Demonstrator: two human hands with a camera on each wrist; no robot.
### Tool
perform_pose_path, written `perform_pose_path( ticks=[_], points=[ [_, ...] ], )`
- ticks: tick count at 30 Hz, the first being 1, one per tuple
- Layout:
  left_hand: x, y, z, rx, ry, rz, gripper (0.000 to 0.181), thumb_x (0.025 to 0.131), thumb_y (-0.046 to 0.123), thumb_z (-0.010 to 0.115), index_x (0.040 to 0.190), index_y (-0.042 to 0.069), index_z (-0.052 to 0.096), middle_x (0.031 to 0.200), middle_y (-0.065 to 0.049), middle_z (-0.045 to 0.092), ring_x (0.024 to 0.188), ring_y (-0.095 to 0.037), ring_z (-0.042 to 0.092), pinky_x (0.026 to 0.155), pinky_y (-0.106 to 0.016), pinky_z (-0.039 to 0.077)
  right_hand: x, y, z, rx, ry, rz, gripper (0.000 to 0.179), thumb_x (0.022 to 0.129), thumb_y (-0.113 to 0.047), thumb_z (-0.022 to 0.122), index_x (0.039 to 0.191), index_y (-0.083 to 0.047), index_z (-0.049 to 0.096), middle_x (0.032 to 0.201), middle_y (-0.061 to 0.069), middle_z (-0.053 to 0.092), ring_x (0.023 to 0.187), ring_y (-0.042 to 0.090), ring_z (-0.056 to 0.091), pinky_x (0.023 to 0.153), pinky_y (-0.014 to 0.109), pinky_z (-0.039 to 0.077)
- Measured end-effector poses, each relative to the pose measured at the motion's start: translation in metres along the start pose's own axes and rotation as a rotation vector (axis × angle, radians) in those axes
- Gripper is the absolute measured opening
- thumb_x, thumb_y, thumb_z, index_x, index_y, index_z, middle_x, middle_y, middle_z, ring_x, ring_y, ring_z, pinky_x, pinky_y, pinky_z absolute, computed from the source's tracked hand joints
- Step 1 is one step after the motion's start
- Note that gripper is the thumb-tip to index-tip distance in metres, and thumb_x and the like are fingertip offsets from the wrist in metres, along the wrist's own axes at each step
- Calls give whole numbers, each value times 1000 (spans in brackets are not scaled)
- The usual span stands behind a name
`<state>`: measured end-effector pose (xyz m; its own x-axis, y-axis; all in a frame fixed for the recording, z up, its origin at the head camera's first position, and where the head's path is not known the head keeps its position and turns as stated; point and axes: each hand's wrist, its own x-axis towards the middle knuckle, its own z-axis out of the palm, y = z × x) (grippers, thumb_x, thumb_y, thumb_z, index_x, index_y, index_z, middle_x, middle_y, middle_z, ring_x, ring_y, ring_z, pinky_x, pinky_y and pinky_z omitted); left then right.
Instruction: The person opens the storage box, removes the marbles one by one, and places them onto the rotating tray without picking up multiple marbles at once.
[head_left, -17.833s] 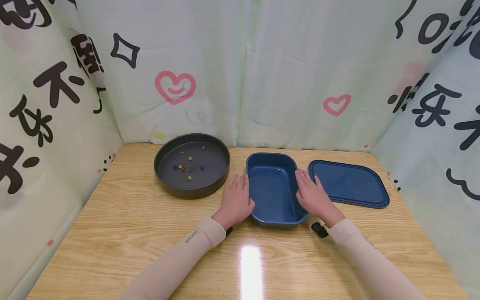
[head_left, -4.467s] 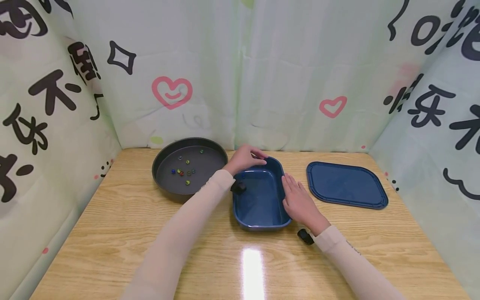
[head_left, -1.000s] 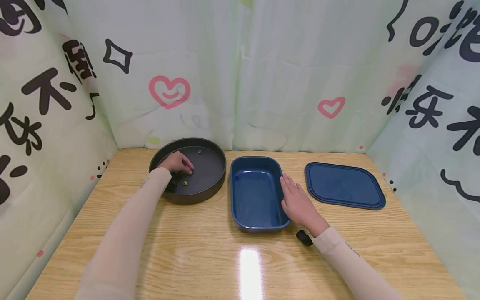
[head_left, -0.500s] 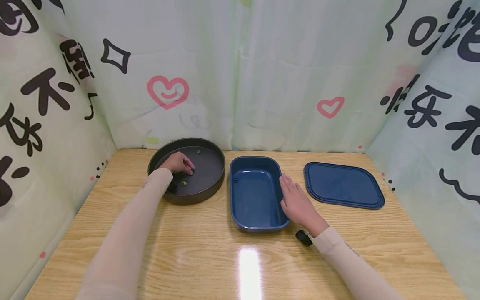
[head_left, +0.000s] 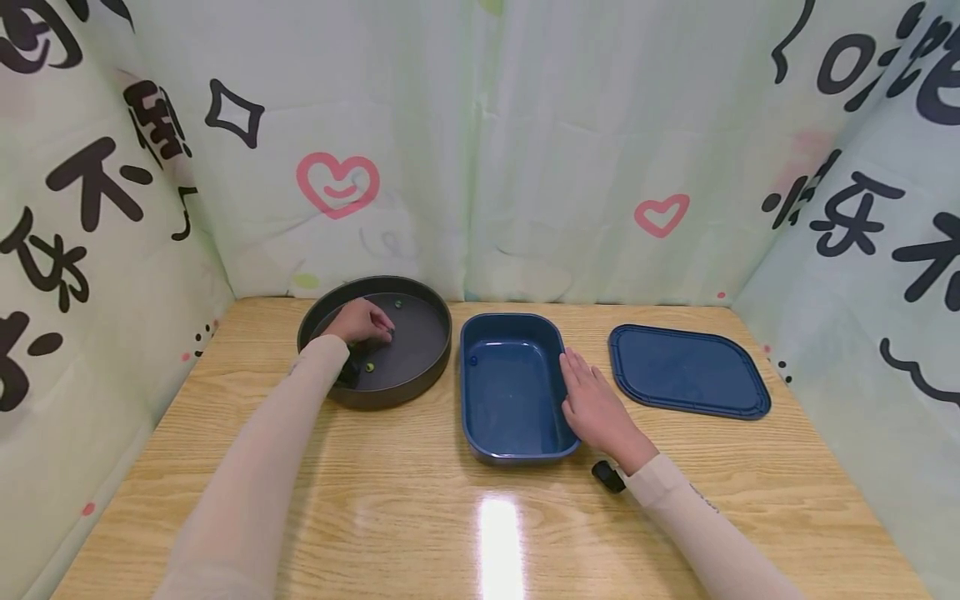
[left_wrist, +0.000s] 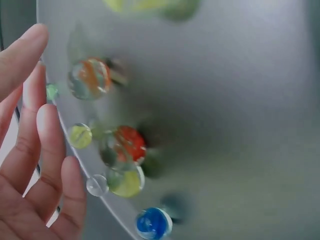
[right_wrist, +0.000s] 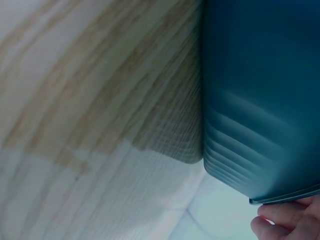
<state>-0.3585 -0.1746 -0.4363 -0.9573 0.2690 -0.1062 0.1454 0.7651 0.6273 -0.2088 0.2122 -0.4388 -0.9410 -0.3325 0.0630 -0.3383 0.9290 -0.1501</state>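
My left hand (head_left: 362,322) is inside the round dark pan (head_left: 420,379), pinching a small dark marble (head_left: 392,331) between thumb and fingertips; in the left wrist view the fingers hide it. Below that hand lie several glass marbles, among them an orange-streaked one (left_wrist: 89,78), a red one (left_wrist: 131,143) and a blue one (left_wrist: 153,223). A yellow marble (head_left: 370,367) shows in front of the hand. My right hand (head_left: 600,410) rests with straight fingers along the right wall of the deep blue box (head_left: 517,408). Inside the box, near its left wall, lies a blue marble (head_left: 473,361).
A flat blue lid (head_left: 690,371) lies on the wooden table (head_left: 405,500) to the right of the box. Behind the pan and box hangs a printed curtain (head_left: 555,167), which also closes off both sides. A green marble (head_left: 398,304) sits near the pan's far wall.
Earlier my left hand touched the box, then reached over it; now it is in the pan and has lifted slightly with a marble. The box moved left; a blue marble is now inside.
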Motion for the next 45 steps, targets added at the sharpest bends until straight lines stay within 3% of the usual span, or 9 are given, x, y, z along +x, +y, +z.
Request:
perform_pose_path(
  ticks=[5, 13, 22, 34, 45],
  points=[
    [-2, 5, -1, -26, 55, 31, 15, 76, 11, 77, 89, 4, 75, 84, -10, 74, 74, -14, 66, 72, -28, 50, 1, 0, -1, -3, -7, 2, 59, 93, -11, 43, 145, 9, 23, 153, 25, 21, 142, 38, 24, 113, 54, 23],
    [1, 9, -2, -93, 158, 77, 19, 78, 15, 76, 94, 4, 75, 89, -11, 73, 81, -21, 66, 73, -32, 50, 1, 1, 0, -21, -6, -1, 59, 93, -11, 44, 144, 10, 24, 153, 26, 22, 141, 38, 25, 113, 53, 24],
    [-9, 40, 3, -149, 245, 93, 18, 80, 16, 75, 95, 6, 74, 88, -13, 72, 82, -23, 66, 75, -32, 50, 2, 0, 0, -48, 7, -8, 58, 93, -11, 45, 143, 11, 26, 151, 26, 25, 140, 39, 26, 112, 53, 24],
    [-17, 87, 17, -189, 230, 168, 19, 80, 19, 75, 94, 8, 75, 87, -11, 73, 79, -20, 66, 69, -24, 48, 2, 1, 3, -59, 10, -4, 59, 93, -12, 45, 143, 10, 26, 152, 26, 24, 141, 38, 26, 113, 52, 24],
    [-25, 132, 30, -322, 139, 211, 21, 81, 18, 74, 98, 7, 74, 90, -11, 72, 78, -16, 63, 68, -22, 49, 2, 0, 2, -55, 13, -2, 59, 92, -11, 45, 143, 11, 26, 151, 26, 25, 141, 38, 26, 113, 53, 24]
  ],
)
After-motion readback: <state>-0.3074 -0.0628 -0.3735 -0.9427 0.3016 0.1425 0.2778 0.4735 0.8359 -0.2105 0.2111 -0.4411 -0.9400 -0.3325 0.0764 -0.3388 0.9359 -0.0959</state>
